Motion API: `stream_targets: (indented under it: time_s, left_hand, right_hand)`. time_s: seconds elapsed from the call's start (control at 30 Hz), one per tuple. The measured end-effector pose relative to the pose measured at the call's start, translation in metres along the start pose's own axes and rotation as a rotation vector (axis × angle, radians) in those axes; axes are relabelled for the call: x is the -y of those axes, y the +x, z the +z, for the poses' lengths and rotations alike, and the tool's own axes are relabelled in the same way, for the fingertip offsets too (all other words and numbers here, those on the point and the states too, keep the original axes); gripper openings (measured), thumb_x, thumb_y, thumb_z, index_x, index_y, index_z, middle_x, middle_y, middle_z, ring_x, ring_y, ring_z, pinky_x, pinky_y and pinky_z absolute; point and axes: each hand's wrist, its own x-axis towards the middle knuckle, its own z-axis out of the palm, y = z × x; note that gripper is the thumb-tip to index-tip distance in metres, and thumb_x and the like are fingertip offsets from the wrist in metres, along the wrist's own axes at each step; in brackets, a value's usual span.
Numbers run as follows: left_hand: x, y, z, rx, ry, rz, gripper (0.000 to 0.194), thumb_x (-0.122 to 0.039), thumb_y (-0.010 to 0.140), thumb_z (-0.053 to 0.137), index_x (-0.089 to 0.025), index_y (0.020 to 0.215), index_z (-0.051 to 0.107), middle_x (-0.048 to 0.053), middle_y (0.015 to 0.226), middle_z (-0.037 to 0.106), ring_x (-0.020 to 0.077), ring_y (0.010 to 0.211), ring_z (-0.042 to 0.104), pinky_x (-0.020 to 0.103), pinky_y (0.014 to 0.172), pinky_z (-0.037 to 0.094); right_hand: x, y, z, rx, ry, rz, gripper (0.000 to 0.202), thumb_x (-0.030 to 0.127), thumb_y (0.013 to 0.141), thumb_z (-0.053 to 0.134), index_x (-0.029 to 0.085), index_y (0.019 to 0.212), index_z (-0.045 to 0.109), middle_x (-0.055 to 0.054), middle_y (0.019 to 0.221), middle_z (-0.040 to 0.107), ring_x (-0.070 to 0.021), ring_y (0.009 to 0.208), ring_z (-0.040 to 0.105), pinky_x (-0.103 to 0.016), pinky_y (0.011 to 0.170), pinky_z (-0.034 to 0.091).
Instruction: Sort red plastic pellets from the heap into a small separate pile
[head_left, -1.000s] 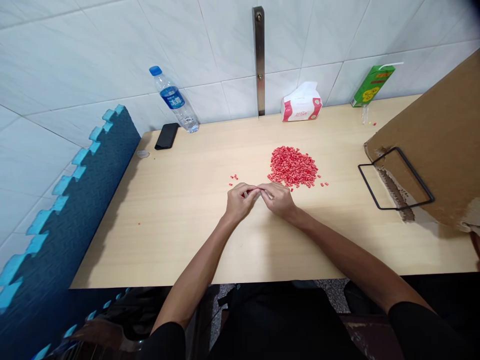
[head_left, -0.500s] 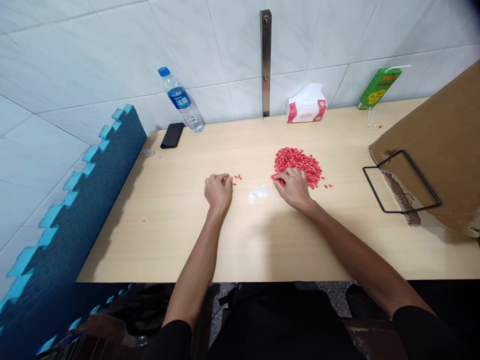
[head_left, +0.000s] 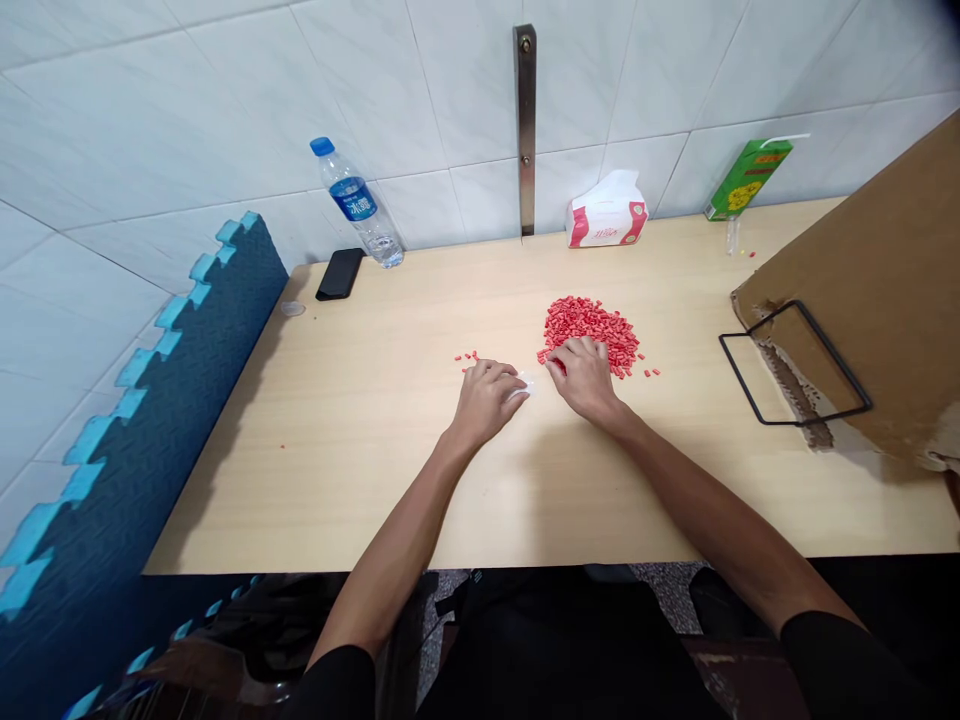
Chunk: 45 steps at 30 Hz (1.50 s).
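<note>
A heap of small red pieces (head_left: 589, 325) lies on the wooden table. At its lower left edge is my right hand (head_left: 583, 378), fingers curled and pressed together; whatever they may hold is hidden. My left hand (head_left: 489, 400) reaches over the small clear plastic (head_left: 527, 380) between the two hands, covering most of it. Its thumb and fingertips are a little apart at the plastic. Several loose red pieces (head_left: 466, 356) lie just beyond my left hand.
Along the wall stand a water bottle (head_left: 364, 215), a tissue pack (head_left: 607, 210) and a green carton (head_left: 750, 178). A phone (head_left: 340, 274) lies at the back left. A cardboard box (head_left: 870, 280) with a black wire frame (head_left: 832, 345) occupies the right; blue foam (head_left: 202, 340) edges the left.
My left hand has moved right, from beside the loose red pieces to the clear plastic. A few more red pieces lie where it was. My right hand stays at the heap.
</note>
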Motion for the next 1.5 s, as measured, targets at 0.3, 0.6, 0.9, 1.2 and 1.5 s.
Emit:
stream_targets:
  time_s: [0.3,0.6,0.9,1.2,1.5]
  left_hand:
    - [-0.004,0.002,0.001,-0.024,-0.024,0.020,0.018,-0.029,0.089,0.052,-0.022,0.086,0.068,0.006,0.097,0.066,0.0227,0.096,0.050,0.038,0.083,0.037]
    - [0.001,0.001,0.001,-0.068,-0.104,-0.043,0.020,-0.021,0.091,0.043,-0.019,0.093,0.063,0.006,0.093,0.063,0.0198,0.092,0.053,0.036,0.084,0.039]
    - [-0.005,0.002,0.001,-0.206,-0.321,-0.143,0.017,-0.026,0.088,0.053,-0.020,0.084,0.067,0.005,0.084,0.065,0.0185,0.085,0.058,0.034,0.081,0.043]
    - [-0.010,0.001,0.000,-0.217,-0.265,-0.114,0.017,-0.027,0.088,0.054,-0.020,0.086,0.069,0.005,0.083,0.066,0.0178,0.082,0.058,0.034,0.079,0.044]
    - [-0.007,0.002,0.003,-0.229,-0.421,-0.225,0.013,-0.029,0.084,0.059,-0.019,0.084,0.068,0.004,0.081,0.066,0.0158,0.078,0.060,0.029,0.073,0.046]
  right_hand:
    - [0.002,-0.002,-0.001,-0.147,0.116,-0.005,0.021,0.026,0.093,0.044,0.019,0.089,0.063,-0.008,0.087,0.068,-0.0223,0.088,0.056,-0.039,0.090,0.033]
    - [0.018,-0.008,0.005,-0.263,0.377,-0.119,0.012,0.021,0.087,0.053,0.020,0.086,0.065,-0.005,0.081,0.071,-0.0178,0.075,0.063,-0.031,0.075,0.049]
    - [0.028,-0.013,0.007,-0.115,0.506,-0.168,0.011,0.020,0.084,0.055,0.018,0.085,0.067,-0.006,0.077,0.072,-0.0175,0.069,0.066,-0.029,0.070,0.050]
    - [0.026,-0.012,0.010,-0.120,0.487,-0.159,0.015,0.018,0.085,0.053,0.019,0.080,0.067,-0.005,0.074,0.071,-0.0161,0.067,0.063,-0.028,0.069,0.049]
    - [0.026,-0.012,0.008,-0.107,0.557,-0.145,0.015,0.019,0.085,0.053,0.020,0.078,0.067,-0.004,0.073,0.069,-0.0154,0.067,0.063,-0.027,0.068,0.049]
